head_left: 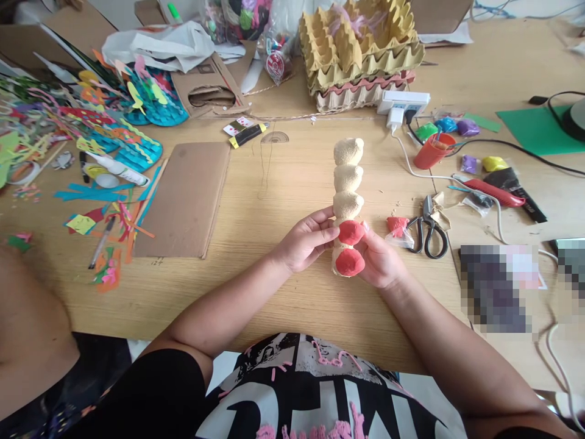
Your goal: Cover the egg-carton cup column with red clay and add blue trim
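Observation:
A strip cut from an egg carton stands out lengthwise from me, its bumps pale cream at the far end. The two bumps nearest me are covered in red clay. My left hand grips the strip's left side, thumb by the upper red bump. My right hand holds the right side, its thumb against that same red bump. Just right of my right hand lies a lump of red clay on a clear wrapper. Beside it rest black-handled scissors with the blades pointing away.
A cardboard sheet lies left, near colourful paper scraps and a glue bottle. Egg trays are stacked at the back beside a power strip with cables. An orange cup stands right. Another person's arm is at the left edge.

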The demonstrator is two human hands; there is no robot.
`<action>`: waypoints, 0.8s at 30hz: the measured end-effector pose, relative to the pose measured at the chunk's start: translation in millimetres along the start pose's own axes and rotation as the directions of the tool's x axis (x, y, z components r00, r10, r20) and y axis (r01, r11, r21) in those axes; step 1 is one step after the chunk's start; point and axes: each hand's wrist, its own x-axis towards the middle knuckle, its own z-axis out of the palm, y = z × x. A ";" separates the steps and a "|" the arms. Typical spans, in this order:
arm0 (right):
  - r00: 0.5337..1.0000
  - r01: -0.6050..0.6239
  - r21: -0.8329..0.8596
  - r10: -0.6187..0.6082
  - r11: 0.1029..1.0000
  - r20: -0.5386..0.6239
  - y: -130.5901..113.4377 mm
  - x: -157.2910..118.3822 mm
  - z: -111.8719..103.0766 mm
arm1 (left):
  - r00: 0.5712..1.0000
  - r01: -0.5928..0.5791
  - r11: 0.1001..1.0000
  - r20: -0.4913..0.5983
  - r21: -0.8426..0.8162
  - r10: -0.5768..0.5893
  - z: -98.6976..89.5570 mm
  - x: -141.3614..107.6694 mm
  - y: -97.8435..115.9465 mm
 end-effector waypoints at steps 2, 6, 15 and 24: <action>1.000 0.007 0.004 -0.007 1.000 -0.001 1.0 1.2 -0.8 | 1.000 -0.003 1.000 -0.008 -0.014 0.003 0.6 -0.4 -0.9; 0.999 0.041 -0.046 -0.042 0.998 -0.006 2.7 3.0 -1.9 | 1.000 -0.014 1.000 -0.024 -0.019 0.013 1.9 -1.3 -0.9; 0.997 0.070 -0.108 -0.074 0.992 -0.039 1.4 2.3 -1.2 | 1.000 -0.027 0.999 -0.015 0.039 0.027 4.3 -0.5 0.5; 0.999 0.048 -0.002 -0.048 0.999 0.015 3.7 3.6 -1.7 | 0.998 -0.046 0.992 -0.042 0.115 0.051 3.6 -0.8 -1.1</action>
